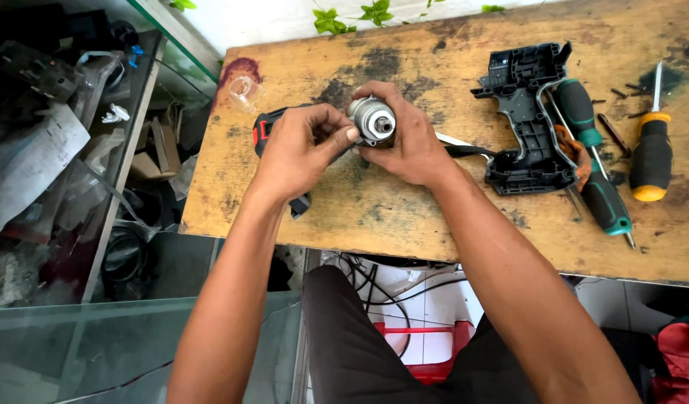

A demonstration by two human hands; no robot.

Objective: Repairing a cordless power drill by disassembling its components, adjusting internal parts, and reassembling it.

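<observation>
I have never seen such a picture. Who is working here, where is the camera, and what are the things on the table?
There is no machine: a person works with bare hands, and a camera on their head looks down. The left hand and right hand together hold a metal chuck part of a drill. On the worn wooden table lie a black plastic housing half, a green-handled screwdriver and a black and yellow screwdriver.

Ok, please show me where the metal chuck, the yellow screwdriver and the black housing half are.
metal chuck [374, 120], head view, on its silver front face.
yellow screwdriver [650, 161], head view, on the black middle of its handle.
black housing half [525, 112], head view, on its inner ribbed body.
</observation>
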